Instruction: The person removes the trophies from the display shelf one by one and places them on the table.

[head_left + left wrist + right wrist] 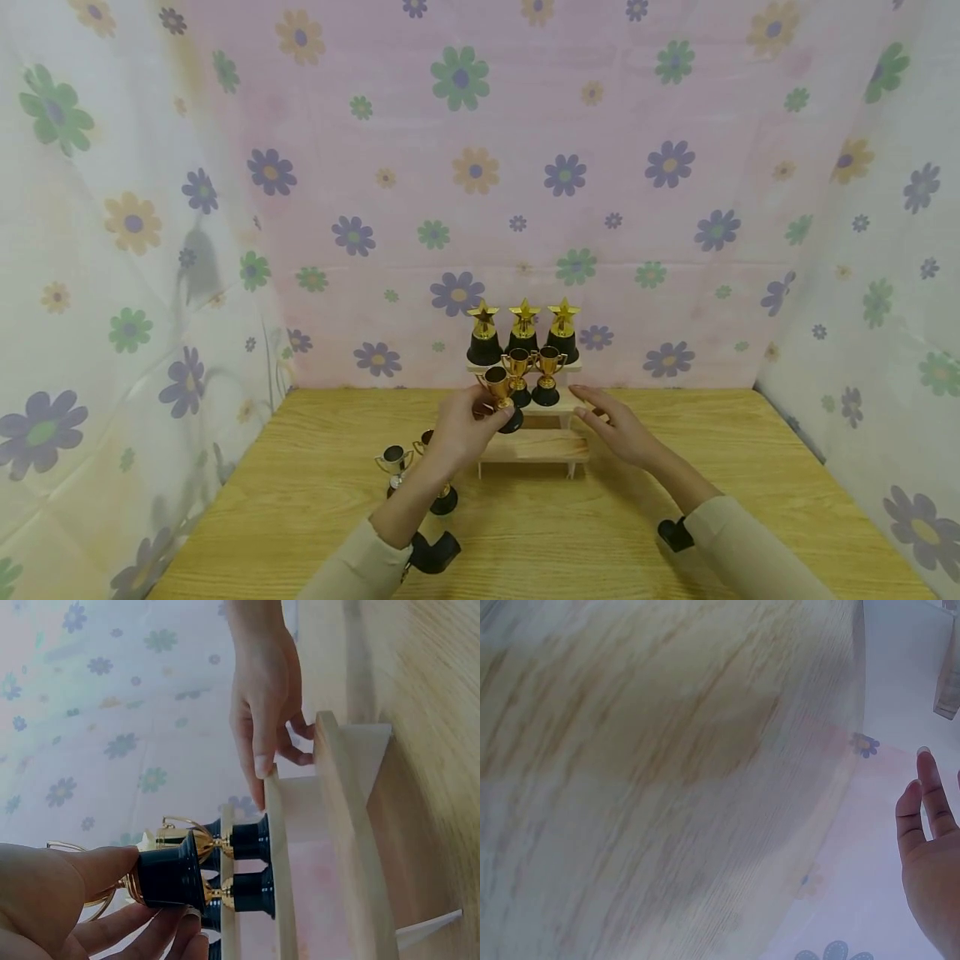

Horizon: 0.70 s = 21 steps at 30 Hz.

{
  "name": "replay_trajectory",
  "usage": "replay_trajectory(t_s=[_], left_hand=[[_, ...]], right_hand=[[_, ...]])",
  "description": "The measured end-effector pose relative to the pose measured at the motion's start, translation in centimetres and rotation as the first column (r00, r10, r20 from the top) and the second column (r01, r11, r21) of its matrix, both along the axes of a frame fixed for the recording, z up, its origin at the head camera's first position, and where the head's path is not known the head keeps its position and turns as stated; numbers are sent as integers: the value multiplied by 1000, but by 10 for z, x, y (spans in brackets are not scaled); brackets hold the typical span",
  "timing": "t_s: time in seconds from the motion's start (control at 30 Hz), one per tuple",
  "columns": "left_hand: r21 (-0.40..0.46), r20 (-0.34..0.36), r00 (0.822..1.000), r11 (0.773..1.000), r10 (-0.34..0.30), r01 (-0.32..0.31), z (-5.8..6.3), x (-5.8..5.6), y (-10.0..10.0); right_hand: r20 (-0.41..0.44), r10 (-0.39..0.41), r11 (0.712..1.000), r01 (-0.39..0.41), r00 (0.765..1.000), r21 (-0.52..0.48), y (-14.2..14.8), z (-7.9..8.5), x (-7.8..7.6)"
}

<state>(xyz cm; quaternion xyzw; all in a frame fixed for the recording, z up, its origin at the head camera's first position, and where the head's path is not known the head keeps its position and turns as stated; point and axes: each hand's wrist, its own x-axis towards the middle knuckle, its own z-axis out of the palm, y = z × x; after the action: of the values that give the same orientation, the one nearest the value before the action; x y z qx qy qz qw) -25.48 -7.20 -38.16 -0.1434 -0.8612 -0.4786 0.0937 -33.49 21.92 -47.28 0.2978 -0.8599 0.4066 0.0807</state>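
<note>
My left hand (461,429) grips a small gold trophy cup (497,382) with a black base, raised in front of the middle tier of a wooden step stand (534,444). In the left wrist view its black base (169,877) sits between thumb and fingers. Two matching gold trophy cups (548,364) stand on the middle tier, and three gold star trophies (524,323) line the top tier. My right hand (618,427) is at the right end of the middle tier, fingertips right at the board's edge (274,787), fingers loosely extended.
Left of the stand, partly behind my left forearm, are a silver trophy cup (394,458) and a gold trophy with a black base (445,500). The wooden table (615,533) meets a flowered cloth backdrop (517,125) behind and at both sides.
</note>
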Motion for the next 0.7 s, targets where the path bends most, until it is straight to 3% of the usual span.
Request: replay_trajectory(t_s=[0.37,0.7], left_hand=[[-3,4,1000,1000,-15,15,-8,3,7],[-7,-37,998,999,-51,51,-11,7,17]], right_hand=[[7,-5,1000,5,1000,4,0,-2,-1],[-4,-8,1000,8,1000,7,0,0,0]])
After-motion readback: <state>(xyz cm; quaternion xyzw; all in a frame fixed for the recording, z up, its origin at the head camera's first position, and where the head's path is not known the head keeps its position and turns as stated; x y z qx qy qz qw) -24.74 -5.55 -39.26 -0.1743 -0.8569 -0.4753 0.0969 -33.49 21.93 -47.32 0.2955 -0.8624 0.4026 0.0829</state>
